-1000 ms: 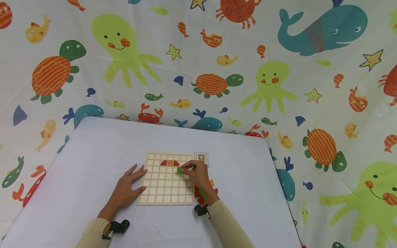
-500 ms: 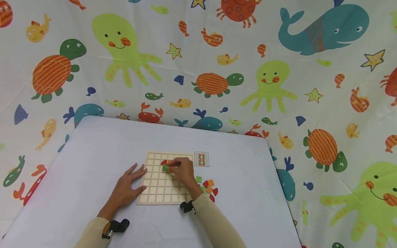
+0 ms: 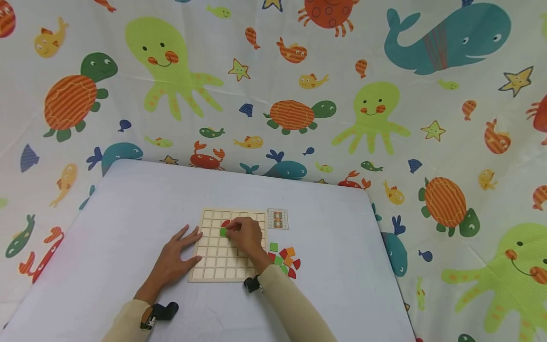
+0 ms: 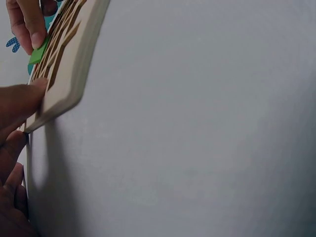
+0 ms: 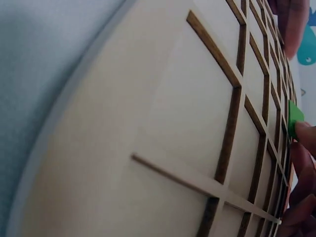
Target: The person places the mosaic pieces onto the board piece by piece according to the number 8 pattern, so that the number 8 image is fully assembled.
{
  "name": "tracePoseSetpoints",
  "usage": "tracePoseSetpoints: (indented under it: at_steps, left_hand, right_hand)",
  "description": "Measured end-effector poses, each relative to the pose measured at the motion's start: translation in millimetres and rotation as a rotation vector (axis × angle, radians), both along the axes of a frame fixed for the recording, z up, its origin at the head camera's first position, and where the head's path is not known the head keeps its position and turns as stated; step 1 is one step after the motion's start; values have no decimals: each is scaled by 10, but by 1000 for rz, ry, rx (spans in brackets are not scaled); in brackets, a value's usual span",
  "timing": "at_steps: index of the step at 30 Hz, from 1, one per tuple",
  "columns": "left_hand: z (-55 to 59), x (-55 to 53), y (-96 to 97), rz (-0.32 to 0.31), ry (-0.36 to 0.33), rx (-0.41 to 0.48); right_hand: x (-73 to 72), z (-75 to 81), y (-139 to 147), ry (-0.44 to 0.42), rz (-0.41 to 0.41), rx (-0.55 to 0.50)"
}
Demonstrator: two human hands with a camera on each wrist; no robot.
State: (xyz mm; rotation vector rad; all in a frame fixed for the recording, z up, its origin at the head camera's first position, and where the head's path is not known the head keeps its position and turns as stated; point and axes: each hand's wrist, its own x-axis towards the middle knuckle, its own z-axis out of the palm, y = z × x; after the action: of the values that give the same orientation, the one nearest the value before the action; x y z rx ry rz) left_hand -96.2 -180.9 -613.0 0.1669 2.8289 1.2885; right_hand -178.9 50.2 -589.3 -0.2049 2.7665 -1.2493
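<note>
My right hand [image 3: 247, 235] pinches a green square tile [image 3: 223, 232] between thumb and fingertips over a wooden grid board [image 3: 209, 273]. In the left wrist view the green tile [image 4: 37, 55] looks tilted at the board's surface. Just above it, a red quarter-round tile [image 3: 225, 223] sits in an upper cell; the neighbouring cells are hidden behind the right hand. My left hand [image 3: 173, 254] rests at the board's left edge with fingers spread and the thumb on the rim.
Several red, green and orange tiles [image 3: 288, 261] lie loose on the white table right of the board. A small printed pattern card [image 3: 278, 219] lies by its upper right corner. A cloth with sea animals [image 3: 290, 116] hangs behind the table.
My right hand has moved left across the board with the green tile, to below the red tile, uncovering the loose tiles and the card. The left hand has stayed put.
</note>
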Motion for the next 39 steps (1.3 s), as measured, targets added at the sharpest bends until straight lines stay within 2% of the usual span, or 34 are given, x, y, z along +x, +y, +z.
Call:
tracePoseSetpoints:
  at_steps: [10,15,20,28,35,39]
  left_hand:
    - [-21,-3,-3,4,-1,1]
    - [-20,-9,8,4,-11,0]
    - [-18,-10,11,4,-9,-3]
    - [0,-8,14,6,-2,1]
    - [33,9,23,14,13,11]
    - [36,14,25,18,17,8]
  right_hand:
    - [30,45,12,-14,35,28]
    - [94,65,120,-39,3,-4]
    - [140,86,345,-31,-39,-57]
    - [166,111,861,13,-64,-121]
    - [246,98,1212,-78,-191,-112]
    - [285,71,1322,-130,-226,-54]
